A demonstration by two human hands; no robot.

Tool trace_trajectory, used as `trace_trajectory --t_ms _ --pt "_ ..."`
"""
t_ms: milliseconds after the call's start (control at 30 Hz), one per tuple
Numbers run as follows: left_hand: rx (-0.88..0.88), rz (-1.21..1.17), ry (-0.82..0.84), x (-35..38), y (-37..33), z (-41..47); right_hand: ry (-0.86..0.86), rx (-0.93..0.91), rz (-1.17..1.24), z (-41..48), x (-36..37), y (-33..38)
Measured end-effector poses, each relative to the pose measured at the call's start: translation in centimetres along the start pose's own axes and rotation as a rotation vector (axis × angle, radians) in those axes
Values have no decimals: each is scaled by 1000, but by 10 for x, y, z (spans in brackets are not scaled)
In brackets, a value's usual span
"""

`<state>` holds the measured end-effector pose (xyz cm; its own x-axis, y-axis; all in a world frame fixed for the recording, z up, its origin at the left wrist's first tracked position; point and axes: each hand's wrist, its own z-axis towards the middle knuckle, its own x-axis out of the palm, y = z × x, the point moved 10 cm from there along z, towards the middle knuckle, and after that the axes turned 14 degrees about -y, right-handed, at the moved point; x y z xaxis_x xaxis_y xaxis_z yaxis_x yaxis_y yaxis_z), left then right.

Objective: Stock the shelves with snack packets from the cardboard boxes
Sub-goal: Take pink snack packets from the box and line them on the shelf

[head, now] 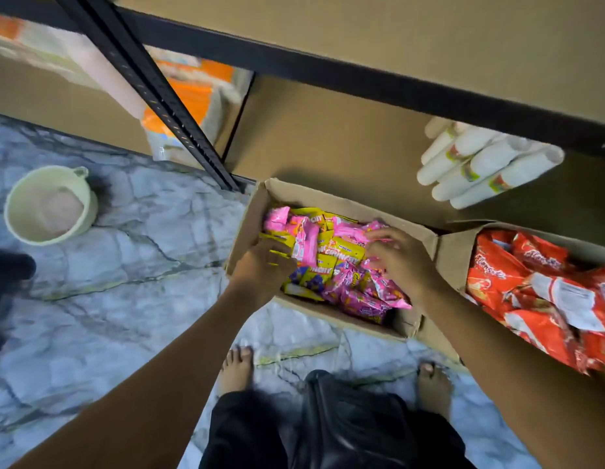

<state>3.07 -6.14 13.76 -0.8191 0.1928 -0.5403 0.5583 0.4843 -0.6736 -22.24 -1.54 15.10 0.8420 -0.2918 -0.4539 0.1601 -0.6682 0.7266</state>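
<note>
- Two open cardboard boxes stand on the marble floor (125,265), side by side and touching, just in front of the lower shelf (328,137).
- The left box (328,198) has its far wall close along the shelf's front edge. Its left far corner sits just beside the foot of the black post (179,110).
- A broad stretch of brown shelf board lies behind that box, between the post and a pile of white tubes (480,164). The upper shelf (395,28) hangs over it with a dark front rail.
- The left box holds a heap of pink packets (358,299) and yellow packets (345,252), mixed and too jumbled to count.
- The right box (453,258) holds red packets (531,292), also heaped; the picture's edge cuts it off.
- The tubes lie stacked on their sides; at least six show, the full count unsure.
- One cream bucket (50,204) stands on the floor well to the left. Two bare feet stand near the left box's near wall.
- The left hand (260,265) is inside the left box at its left wall, its fingers curled round some yellow packets.
- The right hand (399,258) is over the box's right half, its fingers bent and pinching pink packets at the top of the heap.
- More packets lie between the two hands and below the right hand.
</note>
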Motion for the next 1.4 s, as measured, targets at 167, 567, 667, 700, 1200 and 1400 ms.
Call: trace_trajectory --t_ms 167,567,667,700,1200,1400 --pt "-32 56 90 71 53 27 -7 84 -59 45 8 -77" --pt "89 255 327 240 119 52 255 -38 -518 110 24 -167" --pt "193 333 316 261 120 61 387 -6 -509 107 46 -177" --pt "255 371 301 267 117 65 446 43 -496 102 55 -186" --pt "487 797 320 296 115 91 593 41 -713 79 87 -238" --pt "513 756 285 274 118 101 726 -56 -962 74 108 -245"
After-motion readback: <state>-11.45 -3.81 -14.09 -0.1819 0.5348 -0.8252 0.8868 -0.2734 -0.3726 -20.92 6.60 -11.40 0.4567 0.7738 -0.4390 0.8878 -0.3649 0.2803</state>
